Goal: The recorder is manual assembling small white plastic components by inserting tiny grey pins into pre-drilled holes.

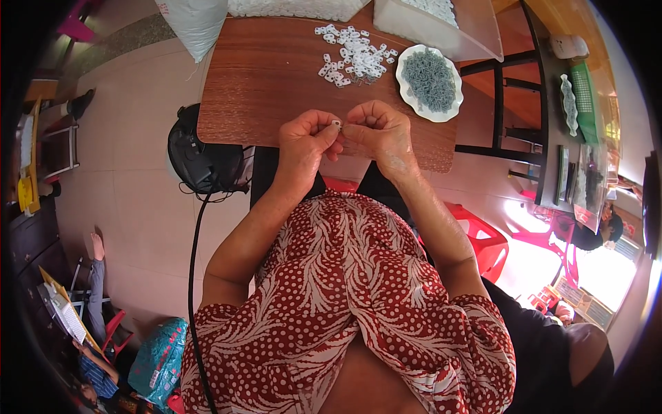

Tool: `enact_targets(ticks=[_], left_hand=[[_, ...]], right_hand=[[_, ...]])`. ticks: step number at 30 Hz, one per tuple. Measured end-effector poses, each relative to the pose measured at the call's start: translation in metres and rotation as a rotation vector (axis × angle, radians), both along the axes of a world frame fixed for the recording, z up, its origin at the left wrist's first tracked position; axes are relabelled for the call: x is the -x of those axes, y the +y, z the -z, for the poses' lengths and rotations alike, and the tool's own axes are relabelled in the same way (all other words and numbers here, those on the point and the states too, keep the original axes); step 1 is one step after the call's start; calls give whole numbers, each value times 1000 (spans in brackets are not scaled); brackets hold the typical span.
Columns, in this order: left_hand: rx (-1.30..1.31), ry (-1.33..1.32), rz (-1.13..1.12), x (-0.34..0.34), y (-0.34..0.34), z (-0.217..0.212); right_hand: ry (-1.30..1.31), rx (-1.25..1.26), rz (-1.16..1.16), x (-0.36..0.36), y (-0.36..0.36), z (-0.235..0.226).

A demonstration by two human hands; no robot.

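My left hand (307, 141) pinches a small white plastic piece (336, 123) between thumb and fingers, just above the near edge of the brown wooden table (276, 76). Close against it, my right hand (380, 135) has thumb and forefinger pressed together at the piece; whatever they grip is too small to make out. Beyond my hands lies a loose pile of similar white pieces (362, 56). To its right, a white scalloped plate (452, 103) holds a heap of small grey metal parts (429, 79), perhaps screws or pins.
Along the table's far side stand a white container (296, 8) and a clear plastic bin (476, 43) with white pieces. A white sack (196, 27) is at the far left. A black bag (196, 148) with a cable lies left of the table. Other people sit at both sides.
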State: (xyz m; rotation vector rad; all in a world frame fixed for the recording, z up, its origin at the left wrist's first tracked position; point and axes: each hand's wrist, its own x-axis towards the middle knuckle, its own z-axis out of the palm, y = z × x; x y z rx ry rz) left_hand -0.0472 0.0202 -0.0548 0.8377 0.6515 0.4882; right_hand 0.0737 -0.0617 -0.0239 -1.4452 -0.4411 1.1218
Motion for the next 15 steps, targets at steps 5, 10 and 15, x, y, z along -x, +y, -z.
enact_targets(ticks=[5, 10, 15], left_hand=[[-121, 77, -36, -3, -8, 1], [-452, 158, -41, -4, -11, 10], [-157, 95, -32, -2, -5, 7]], right_hand=[[-27, 14, 38, 3, 1, 5], [64, 39, 77, 2, 1, 10], [36, 32, 64, 2, 1, 10]])
